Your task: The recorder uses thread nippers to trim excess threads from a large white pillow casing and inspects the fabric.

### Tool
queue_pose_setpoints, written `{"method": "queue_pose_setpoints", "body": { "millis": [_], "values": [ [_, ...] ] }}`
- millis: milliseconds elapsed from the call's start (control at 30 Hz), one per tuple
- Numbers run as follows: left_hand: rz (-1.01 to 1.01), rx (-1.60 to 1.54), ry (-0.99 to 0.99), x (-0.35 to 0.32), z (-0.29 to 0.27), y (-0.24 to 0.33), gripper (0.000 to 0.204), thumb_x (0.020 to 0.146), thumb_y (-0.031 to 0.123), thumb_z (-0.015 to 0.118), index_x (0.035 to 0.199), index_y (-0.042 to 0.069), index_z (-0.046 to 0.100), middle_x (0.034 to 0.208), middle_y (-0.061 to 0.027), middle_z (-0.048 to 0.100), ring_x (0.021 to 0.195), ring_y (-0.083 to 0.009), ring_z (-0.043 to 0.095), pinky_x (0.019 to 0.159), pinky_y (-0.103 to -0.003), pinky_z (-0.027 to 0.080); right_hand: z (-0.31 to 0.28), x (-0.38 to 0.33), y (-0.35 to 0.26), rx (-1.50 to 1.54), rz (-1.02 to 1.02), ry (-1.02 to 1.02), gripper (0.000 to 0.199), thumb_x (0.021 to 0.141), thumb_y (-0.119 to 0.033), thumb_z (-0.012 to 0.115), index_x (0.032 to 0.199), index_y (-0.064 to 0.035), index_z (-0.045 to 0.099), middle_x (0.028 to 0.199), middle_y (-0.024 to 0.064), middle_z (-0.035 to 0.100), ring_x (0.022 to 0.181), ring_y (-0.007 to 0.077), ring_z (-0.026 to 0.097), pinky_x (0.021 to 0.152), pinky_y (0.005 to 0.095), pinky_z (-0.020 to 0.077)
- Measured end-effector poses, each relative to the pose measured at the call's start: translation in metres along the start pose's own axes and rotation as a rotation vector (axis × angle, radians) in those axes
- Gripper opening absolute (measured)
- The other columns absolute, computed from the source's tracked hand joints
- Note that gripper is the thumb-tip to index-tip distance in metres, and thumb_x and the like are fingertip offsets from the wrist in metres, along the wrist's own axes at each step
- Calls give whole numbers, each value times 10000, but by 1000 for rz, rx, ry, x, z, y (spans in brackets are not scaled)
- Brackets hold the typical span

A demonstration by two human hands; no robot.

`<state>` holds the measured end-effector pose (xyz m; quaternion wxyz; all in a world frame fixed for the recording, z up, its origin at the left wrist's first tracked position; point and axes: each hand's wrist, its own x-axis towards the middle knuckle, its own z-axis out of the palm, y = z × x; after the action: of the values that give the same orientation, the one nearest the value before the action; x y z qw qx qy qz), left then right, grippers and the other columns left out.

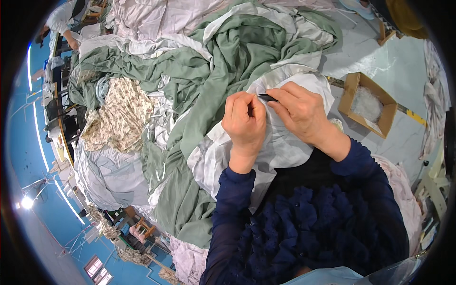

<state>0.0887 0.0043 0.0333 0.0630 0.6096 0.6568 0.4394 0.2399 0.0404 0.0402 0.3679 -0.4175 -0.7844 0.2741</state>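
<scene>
My left hand is closed in a pinch at the edge of a white cloth, which spreads over my lap beneath both hands. Close beside it, my right hand grips a small, dark, pointed tool, mostly hidden by the fingers; its tip meets the cloth between the two hands. A large green cloth with white on its other side is bunched up around and beyond my hands. Its folds run down along my left side.
A floral cloth and a pale blue-grey bundle lie to the left. Pink cloth is heaped at the far side. On the right, an open cardboard box of pale threads stands on the floor. Another person is at the far left.
</scene>
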Motion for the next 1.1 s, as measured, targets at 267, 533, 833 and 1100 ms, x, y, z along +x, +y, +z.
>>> {"method": "queue_pose_setpoints", "body": {
  "millis": [267, 533, 833, 1100],
  "values": [
    [32, 11, 37, -4, 3, -4, 126, 787, -66, 696, 866, -4, 619, 846, -125, 636, 615, -211, 597, 531, -309, 497, 3, 1, 1, 17, -7, 11, 255, 764, -45, 768, 1010, -44, 700, 811, 73, 628, 679, 263, 632, 568, 349, 500],
    [-188, -180, 10, -2, -2, -2, 90, 825, -52, 692, 827, -3, 617, 853, -93, 640, 611, -127, 558, 544, -250, 463, 2, 0, 1, 11, -6, 22, 264, 758, -46, 773, 1010, -42, 698, 807, 75, 624, 665, 262, 626, 562, 347, 498],
    [-225, -259, 13, -5, -1, -5, 90, 837, -55, 687, 845, -2, 615, 864, -84, 635, 617, -110, 550, 547, -243, 466, 4, 3, -1, -27, -24, 20, 286, 749, -43, 778, 1021, -43, 689, 810, 75, 614, 675, 256, 623, 556, 348, 491],
    [-52, -137, 40, -6, 1, -3, 127, 819, -74, 693, 877, -2, 606, 879, -101, 631, 636, -138, 567, 541, -262, 483, 7, 2, -2, -29, 37, 64, 319, 764, -50, 778, 1065, -33, 673, 856, 84, 617, 662, 264, 624, 563, 345, 492]
  ]
}}
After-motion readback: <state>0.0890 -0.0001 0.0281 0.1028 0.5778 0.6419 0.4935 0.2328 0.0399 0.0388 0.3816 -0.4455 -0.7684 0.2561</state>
